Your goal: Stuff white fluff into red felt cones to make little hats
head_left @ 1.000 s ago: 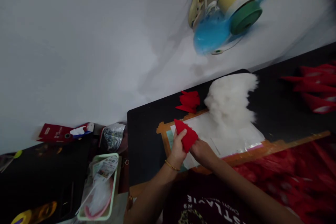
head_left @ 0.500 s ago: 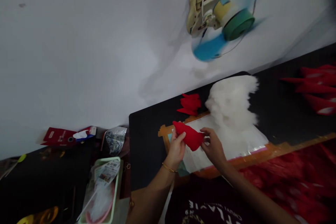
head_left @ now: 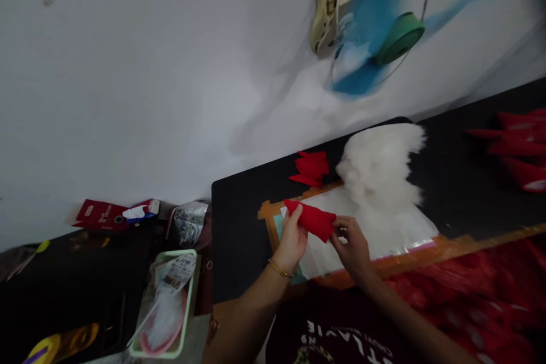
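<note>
Below the hands (head_left: 294, 242) gripping red cloth (head_left: 314, 222), a dark shirt (head_left: 330, 313) reads "LAVIE".

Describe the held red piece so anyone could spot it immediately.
On the black table lies a white sheet edged with tape. Over its left part is the tapering red piece. Unlike the red pile behind it, it's held by the left hand and right hand.

Can read "ST LA VIE" in large white letters on the dark shirt (head_left: 336, 318), plus smaller "CHUYI" beside it. Cannot make out the white print on the red box (head_left: 100, 215) or the label (head_left: 178, 276) in the pale green basket (head_left: 193, 284).
</note>
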Demonstrator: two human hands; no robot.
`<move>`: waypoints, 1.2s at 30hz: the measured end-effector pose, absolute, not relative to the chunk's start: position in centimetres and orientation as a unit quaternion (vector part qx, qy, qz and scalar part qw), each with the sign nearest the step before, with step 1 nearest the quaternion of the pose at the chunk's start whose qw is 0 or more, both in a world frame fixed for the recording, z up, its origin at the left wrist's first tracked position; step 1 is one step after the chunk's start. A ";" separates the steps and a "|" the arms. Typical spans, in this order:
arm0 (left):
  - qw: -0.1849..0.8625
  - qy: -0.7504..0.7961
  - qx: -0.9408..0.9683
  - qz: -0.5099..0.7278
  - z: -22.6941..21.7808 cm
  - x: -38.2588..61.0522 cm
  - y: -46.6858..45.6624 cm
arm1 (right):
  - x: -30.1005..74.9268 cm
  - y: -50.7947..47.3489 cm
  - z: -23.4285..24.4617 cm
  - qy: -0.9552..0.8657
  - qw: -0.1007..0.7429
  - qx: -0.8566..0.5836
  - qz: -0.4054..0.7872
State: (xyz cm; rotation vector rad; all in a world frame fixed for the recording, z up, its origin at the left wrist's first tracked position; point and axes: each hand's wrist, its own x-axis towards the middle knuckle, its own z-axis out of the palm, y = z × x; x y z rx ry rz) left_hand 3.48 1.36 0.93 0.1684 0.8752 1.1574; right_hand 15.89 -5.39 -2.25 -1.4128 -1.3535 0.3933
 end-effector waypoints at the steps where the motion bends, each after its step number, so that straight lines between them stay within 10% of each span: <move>1: 0.738 0.418 0.068 0.524 0.8 3.7 1.5 | 15.9 -5.4 -2.1 -0.574 0.538 -0.595 0.164; 24: 0.689 0.489 0.162 0.510 0.9 5.2 0.5 | 16.2 -4.7 -6.3 -0.805 0.255 -0.522 0.122; 36: 0.687 0.493 0.049 0.531 -3.0 3.7 2.0 | 15.1 -2.7 -4.6 -0.747 0.328 -0.525 0.242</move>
